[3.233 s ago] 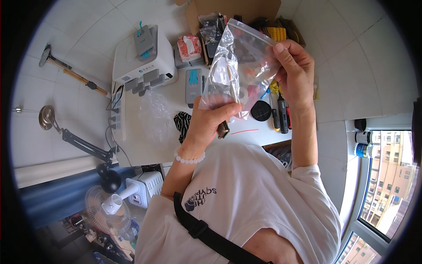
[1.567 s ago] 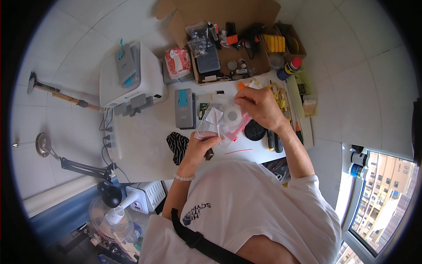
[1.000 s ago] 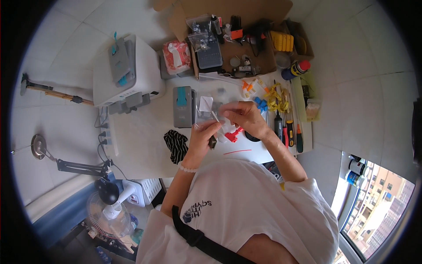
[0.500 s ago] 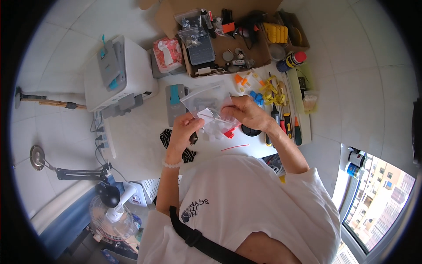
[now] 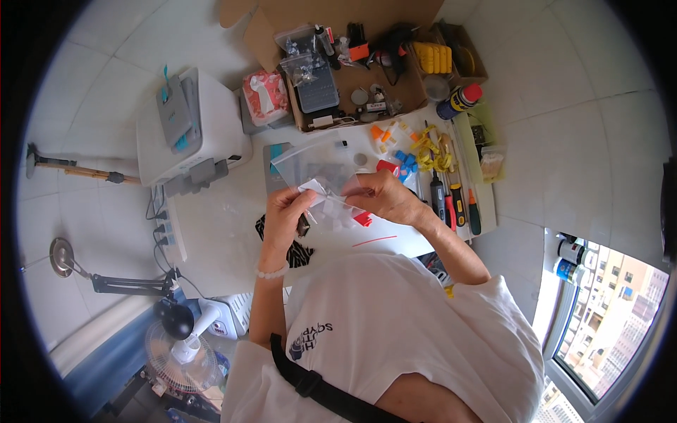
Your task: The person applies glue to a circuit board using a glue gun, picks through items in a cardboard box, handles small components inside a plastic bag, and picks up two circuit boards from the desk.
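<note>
Head view: the clear bag (image 5: pixel 317 156) is above the bench (image 5: pixel 211 247), between your hands. Your left hand (image 5: pixel 283 211) pinches its left side beside a white slip (image 5: pixel 312 186); your right hand (image 5: pixel 386 197) has its fingers pinching the other side. Nearer you lie a striped cloth (image 5: pixel 300 255) and thin red strip (image 5: pixel 375 241).

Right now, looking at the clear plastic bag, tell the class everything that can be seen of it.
The bag is see-through, thin and glossy, apparently soft plastic, with creases catching the light. It is held slanting above the white table, its far left corner overlapping the grey case in view. The left hand grips its left side, where a small white piece shows; the right hand meets its right side. Whether the piece lies inside, or the mouth is open, cannot be told.
</note>
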Motion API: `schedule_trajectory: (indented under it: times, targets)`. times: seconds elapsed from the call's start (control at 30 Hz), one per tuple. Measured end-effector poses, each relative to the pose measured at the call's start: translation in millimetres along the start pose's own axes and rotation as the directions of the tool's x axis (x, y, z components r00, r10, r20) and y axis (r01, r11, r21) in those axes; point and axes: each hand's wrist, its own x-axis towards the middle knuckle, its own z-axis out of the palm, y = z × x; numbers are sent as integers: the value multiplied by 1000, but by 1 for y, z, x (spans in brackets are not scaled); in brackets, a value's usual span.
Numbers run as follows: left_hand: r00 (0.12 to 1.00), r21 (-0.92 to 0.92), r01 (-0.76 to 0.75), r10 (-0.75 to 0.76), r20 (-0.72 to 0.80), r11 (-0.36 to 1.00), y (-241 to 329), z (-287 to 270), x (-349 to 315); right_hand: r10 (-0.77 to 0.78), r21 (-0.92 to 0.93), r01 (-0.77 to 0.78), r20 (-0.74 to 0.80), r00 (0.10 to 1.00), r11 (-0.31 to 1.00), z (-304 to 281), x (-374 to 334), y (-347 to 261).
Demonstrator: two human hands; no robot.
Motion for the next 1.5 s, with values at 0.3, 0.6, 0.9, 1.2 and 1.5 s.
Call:
schedule_trajectory:
  times: [0.3, 0.6, 0.9, 1.2, 1.5]
  targets:
    - [987, 254, -160, 150, 59, 954, 4, -8, 6, -359, -356, 295, -126, 925, 886, 3, 3, -5]
    - [982, 378, -177, 139, 125, 909, 16, 1, 19, -210, -160, 178, -217, 953, 971, -14, 15, -10]
    - [961, 404, -225, 271, -59, 887, 15, -11, 88, -444, -319, 341, -351, 824, 884, -44, 87, -26]
    - [979, 398, -96, 158, -126, 912, 14, -19, 120, -398, -270, 311, -386, 832, 911, -91, 187, -5]
    - [983, 428, -101, 156, -96, 898, -1, -17, 159, -335, -315, 226, -353, 873, 922, -99, 250, 21]
